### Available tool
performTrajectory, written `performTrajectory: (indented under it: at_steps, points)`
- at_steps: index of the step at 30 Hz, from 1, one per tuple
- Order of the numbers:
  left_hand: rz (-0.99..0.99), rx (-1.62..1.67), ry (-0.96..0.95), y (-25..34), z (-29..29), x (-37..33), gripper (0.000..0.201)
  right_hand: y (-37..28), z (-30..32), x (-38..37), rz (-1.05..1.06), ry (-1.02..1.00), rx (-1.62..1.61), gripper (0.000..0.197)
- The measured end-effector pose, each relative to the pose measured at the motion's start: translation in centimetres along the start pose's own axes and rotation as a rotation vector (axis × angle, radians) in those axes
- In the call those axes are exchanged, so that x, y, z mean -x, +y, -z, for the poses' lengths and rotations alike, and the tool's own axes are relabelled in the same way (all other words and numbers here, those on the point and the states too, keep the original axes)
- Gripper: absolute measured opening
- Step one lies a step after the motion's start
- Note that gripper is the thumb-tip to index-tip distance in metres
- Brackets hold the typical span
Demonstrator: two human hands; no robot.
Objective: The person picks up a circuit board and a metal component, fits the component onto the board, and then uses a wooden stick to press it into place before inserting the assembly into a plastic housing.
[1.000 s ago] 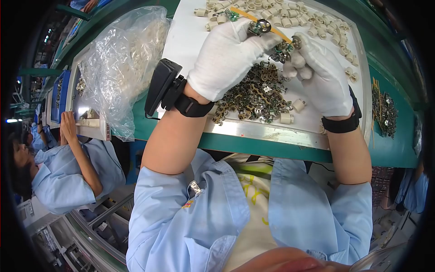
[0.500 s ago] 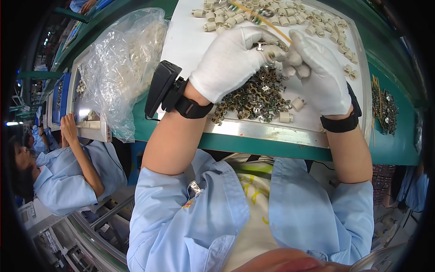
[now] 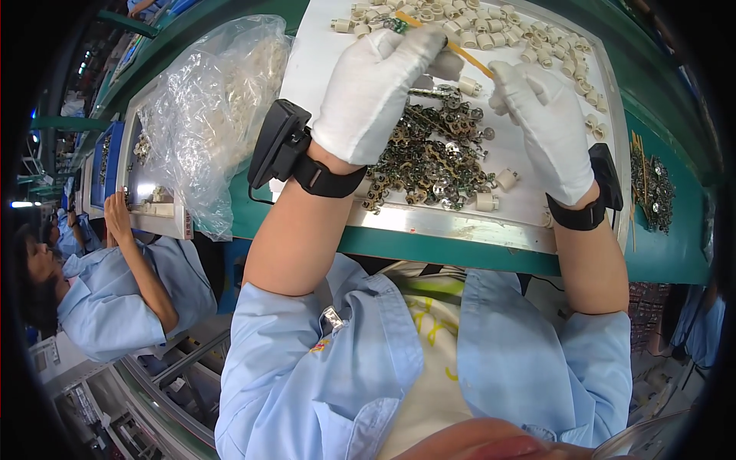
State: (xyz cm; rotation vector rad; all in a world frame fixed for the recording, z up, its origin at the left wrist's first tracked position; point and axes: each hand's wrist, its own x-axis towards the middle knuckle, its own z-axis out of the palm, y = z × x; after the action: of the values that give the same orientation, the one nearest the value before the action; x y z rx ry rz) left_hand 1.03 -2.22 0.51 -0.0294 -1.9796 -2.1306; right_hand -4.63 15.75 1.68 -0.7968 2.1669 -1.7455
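A thin yellowish stick (image 3: 469,59) slants between my two white-gloved hands above the tray. My right hand (image 3: 543,126) is closed, pinching its near end between thumb and fingers. My left hand (image 3: 369,96) has its fingers closed round the stick farther up; whether they also hold a small part is hidden. Beside the stick's far end shows a small green and metal piece (image 3: 396,25). Below and between the hands lies a heap of small metal contact pieces (image 3: 437,157). Two cream cylindrical sockets (image 3: 507,179) rest at its right edge.
Many cream sockets (image 3: 491,34) spread over the far part of the white tray (image 3: 310,65), which has a metal rim. A clear plastic bag (image 3: 218,107) bulges at left. More metal pieces (image 3: 658,188) and sticks lie right on the green table (image 3: 667,257). A co-worker (image 3: 126,284) sits at left.
My left hand has moved up and away along the stick, opening a gap between the hands and uncovering more of the heap. My right hand has shifted slightly toward me.
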Motion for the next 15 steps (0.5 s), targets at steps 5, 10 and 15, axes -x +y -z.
performTrajectory:
  at_steps: [5,10,15]
  points:
    - [-0.095,0.118,-0.081,-0.8,-0.1,-0.1,0.032,1.0,0.7,-0.5,-0.087,-0.123,-0.252,0.039]
    - [-0.187,0.064,0.006,-0.4,-0.7,-0.1,0.030,0.6,0.7,-0.7,-0.006,-0.022,-0.123,0.039]
    - [-0.120,-0.027,0.170,0.4,-0.3,-0.1,0.028,-0.1,0.1,-0.1,0.031,0.003,0.010,0.040]
